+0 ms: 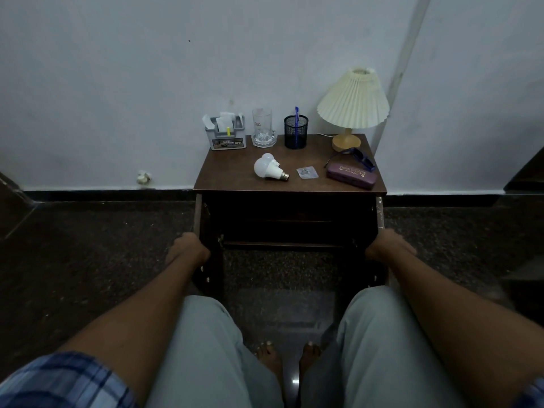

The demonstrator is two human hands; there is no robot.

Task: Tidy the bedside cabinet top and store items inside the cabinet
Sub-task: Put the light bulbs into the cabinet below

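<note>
Both cabinet doors are gripped: the left hand (188,248) is closed on the left door (210,260), the right hand (388,245) on the right door (379,260). On the surface (235,175) the lamp (351,107) looks light and top-heavy, best taken by its base. The glass mug (263,129) is fragile and slippery. The bulb (268,167) is taken by its globe.

A: Any readable text?
B: "OPEL" on the label of the grey organiser box (226,136). Glass mug (263,129) has a small red mark, illegible. Purple case (351,176) has gold lettering, unreadable too.
</note>
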